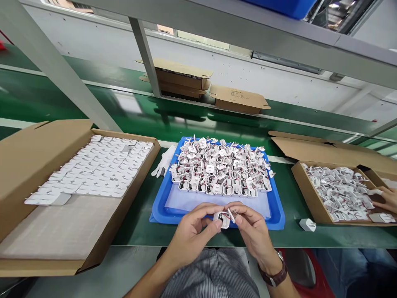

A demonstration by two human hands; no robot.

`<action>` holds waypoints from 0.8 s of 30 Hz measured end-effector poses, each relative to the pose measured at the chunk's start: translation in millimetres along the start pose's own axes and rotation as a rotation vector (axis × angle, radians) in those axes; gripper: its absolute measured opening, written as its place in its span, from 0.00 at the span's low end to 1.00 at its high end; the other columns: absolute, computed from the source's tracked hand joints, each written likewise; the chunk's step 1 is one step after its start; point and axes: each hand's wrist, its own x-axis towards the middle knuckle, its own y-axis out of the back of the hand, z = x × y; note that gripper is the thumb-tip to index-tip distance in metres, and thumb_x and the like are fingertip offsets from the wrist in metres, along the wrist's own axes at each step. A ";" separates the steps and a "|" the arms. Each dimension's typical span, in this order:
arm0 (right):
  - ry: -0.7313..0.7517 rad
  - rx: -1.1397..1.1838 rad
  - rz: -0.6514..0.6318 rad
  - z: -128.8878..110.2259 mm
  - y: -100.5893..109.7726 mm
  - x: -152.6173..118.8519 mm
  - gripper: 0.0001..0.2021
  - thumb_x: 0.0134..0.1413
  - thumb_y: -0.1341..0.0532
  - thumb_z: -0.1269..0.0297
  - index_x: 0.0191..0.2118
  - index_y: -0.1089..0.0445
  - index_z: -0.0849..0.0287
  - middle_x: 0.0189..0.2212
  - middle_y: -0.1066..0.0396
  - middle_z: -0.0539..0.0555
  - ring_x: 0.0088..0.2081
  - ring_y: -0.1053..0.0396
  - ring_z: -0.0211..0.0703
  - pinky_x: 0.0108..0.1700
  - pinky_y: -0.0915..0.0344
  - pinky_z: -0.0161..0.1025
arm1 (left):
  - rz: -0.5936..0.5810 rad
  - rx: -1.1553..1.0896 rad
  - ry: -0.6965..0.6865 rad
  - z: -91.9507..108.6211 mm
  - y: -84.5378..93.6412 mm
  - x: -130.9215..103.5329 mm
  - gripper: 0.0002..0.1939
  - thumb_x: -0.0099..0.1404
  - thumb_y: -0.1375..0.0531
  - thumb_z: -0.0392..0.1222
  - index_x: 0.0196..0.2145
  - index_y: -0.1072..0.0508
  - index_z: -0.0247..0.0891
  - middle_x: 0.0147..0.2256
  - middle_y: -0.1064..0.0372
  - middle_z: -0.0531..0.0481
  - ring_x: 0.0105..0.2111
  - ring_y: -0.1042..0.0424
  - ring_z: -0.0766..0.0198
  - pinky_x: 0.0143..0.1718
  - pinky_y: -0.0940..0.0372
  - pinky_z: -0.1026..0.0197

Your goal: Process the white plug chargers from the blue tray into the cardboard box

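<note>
- Head view: white housing (225,220) is over the near edge of the blue tray (280,216), open side showing; left thumb covers part of it, inside too dark and small to read.
- Thin wire between housing and white cap (231,215); can't trace where it ends.
- Left hand (194,232): grip closed down to the housing's width, thumb in front, fingers along the top.
- Right hand (254,231): grip pinching the cap, tilted just beside the housing; exact fingertip contact hard to make out.
- Tray units (217,165) overlap, back rows mostly hidden.
- Left carton (133,186) cut off by the frame edge; rows of white pieces inside.
- Right carton (305,192) also cut off; only part of a co-worker's hand (384,199) shows.
- Single white piece (307,224) on the tabletop (139,231), near that carton.
</note>
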 end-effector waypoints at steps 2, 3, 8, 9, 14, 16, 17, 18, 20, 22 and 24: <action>-0.011 0.022 0.009 0.9 -1.4 0.8 0.08 0.62 0.31 0.55 0.44 0.17 0.49 0.47 0.22 0.55 0.50 0.25 0.48 0.55 0.28 0.45 | 0.003 -0.025 0.003 -5.3 1.3 -0.3 0.14 0.69 0.33 0.46 0.50 0.17 0.40 0.50 0.24 0.40 0.42 0.22 0.56 0.39 0.19 0.55; -0.014 0.029 0.013 1.1 -2.0 1.1 0.08 0.62 0.30 0.55 0.44 0.17 0.49 0.46 0.22 0.55 0.49 0.25 0.48 0.55 0.28 0.44 | 0.003 -0.030 0.005 -7.2 1.9 -0.5 0.14 0.69 0.33 0.46 0.50 0.17 0.40 0.50 0.25 0.40 0.42 0.22 0.56 0.39 0.19 0.55; -0.020 0.020 0.029 1.8 -3.7 1.5 0.08 0.62 0.30 0.56 0.44 0.17 0.49 0.46 0.22 0.55 0.49 0.25 0.49 0.55 0.28 0.45 | 0.010 -0.031 -0.001 -9.7 3.3 -0.7 0.13 0.70 0.33 0.45 0.50 0.17 0.42 0.49 0.25 0.42 0.43 0.22 0.56 0.39 0.19 0.55; -0.022 0.011 0.033 1.9 -3.8 1.7 0.08 0.62 0.30 0.56 0.44 0.17 0.49 0.46 0.22 0.55 0.49 0.25 0.49 0.55 0.28 0.45 | 0.011 -0.028 -0.003 -9.3 3.3 -0.7 0.13 0.70 0.33 0.45 0.50 0.17 0.42 0.48 0.25 0.42 0.43 0.22 0.55 0.39 0.19 0.55; -0.020 -0.021 0.034 1.2 -3.7 2.9 0.08 0.62 0.31 0.56 0.45 0.18 0.49 0.46 0.22 0.55 0.50 0.25 0.49 0.56 0.28 0.45 | 0.015 0.036 -0.017 -3.2 3.7 0.2 0.13 0.70 0.34 0.45 0.50 0.17 0.41 0.49 0.25 0.41 0.43 0.22 0.54 0.40 0.19 0.55; -0.015 -0.035 0.033 0.7 -3.8 3.1 0.09 0.63 0.31 0.56 0.46 0.18 0.49 0.46 0.22 0.55 0.50 0.25 0.50 0.56 0.28 0.46 | 0.021 0.100 -0.038 0.9 3.9 0.9 0.12 0.70 0.34 0.44 0.50 0.17 0.42 0.48 0.24 0.42 0.42 0.22 0.56 0.40 0.21 0.57; -0.009 -0.042 0.034 0.6 -3.8 3.1 0.09 0.63 0.31 0.56 0.46 0.18 0.49 0.46 0.22 0.55 0.50 0.25 0.50 0.56 0.28 0.46 | 0.027 0.135 -0.053 2.7 3.8 1.2 0.12 0.70 0.34 0.43 0.50 0.17 0.43 0.47 0.23 0.43 0.42 0.22 0.57 0.40 0.22 0.58; -0.001 -0.047 0.036 0.7 -3.8 3.0 0.09 0.63 0.31 0.56 0.46 0.18 0.49 0.46 0.22 0.56 0.50 0.25 0.50 0.55 0.28 0.46 | 0.034 0.164 -0.069 4.2 3.5 1.4 0.12 0.69 0.34 0.41 0.49 0.17 0.43 0.45 0.23 0.44 0.41 0.22 0.58 0.40 0.22 0.59; 0.026 -0.057 0.045 2.1 -3.7 2.4 0.08 0.63 0.32 0.57 0.46 0.19 0.49 0.46 0.22 0.56 0.50 0.25 0.50 0.54 0.28 0.46 | 0.059 0.206 -0.095 5.5 2.0 1.4 0.11 0.68 0.34 0.40 0.48 0.17 0.44 0.42 0.24 0.46 0.39 0.22 0.60 0.38 0.23 0.61; 0.064 -0.070 0.063 4.7 -3.8 1.3 0.07 0.64 0.32 0.59 0.46 0.19 0.50 0.46 0.22 0.56 0.49 0.25 0.49 0.53 0.27 0.45 | 0.089 0.232 -0.112 5.0 0.0 0.6 0.10 0.68 0.34 0.39 0.46 0.17 0.44 0.41 0.26 0.47 0.38 0.22 0.61 0.36 0.23 0.63; 0.121 -0.092 0.099 7.9 -4.5 -0.2 0.07 0.64 0.32 0.61 0.46 0.19 0.50 0.45 0.22 0.56 0.49 0.25 0.49 0.52 0.27 0.45 | 0.113 0.261 -0.140 3.9 -2.0 -0.9 0.10 0.68 0.34 0.38 0.46 0.17 0.44 0.41 0.27 0.48 0.38 0.22 0.62 0.36 0.23 0.63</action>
